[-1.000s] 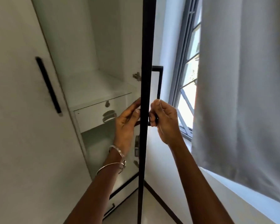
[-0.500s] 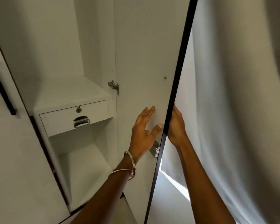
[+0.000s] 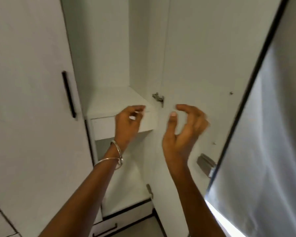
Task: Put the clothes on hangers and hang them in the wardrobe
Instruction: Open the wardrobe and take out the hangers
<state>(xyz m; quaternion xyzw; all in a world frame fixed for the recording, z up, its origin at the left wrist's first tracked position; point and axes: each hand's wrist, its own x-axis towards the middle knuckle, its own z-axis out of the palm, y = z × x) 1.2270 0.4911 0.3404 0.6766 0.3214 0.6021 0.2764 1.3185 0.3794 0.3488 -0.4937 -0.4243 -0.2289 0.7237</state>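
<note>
The white wardrobe (image 3: 99, 48) stands with its right door (image 3: 203, 57) swung wide open. Inside I see a shelf (image 3: 113, 98) above a small drawer (image 3: 102, 127) and a bare compartment below. My left hand (image 3: 128, 122), with bangles on its wrist, hovers in front of the drawer, fingers loosely curled and holding nothing. My right hand (image 3: 183, 132) floats in front of the door's inner face, palm toward me, fingers relaxed and holding nothing. No clothes or hangers are in view.
The left wardrobe door (image 3: 29, 100) is closed, with a black bar handle (image 3: 68, 94). A grey curtain (image 3: 272, 142) hangs just behind the open door's black edge. A metal lock plate (image 3: 205, 163) sits on the door's inner face. A bottom drawer (image 3: 109, 228) lies near the floor.
The right door has swung fully open. Both hands have let go of it and now hover in front of the wardrobe's inside. My view has turned left toward the inside.
</note>
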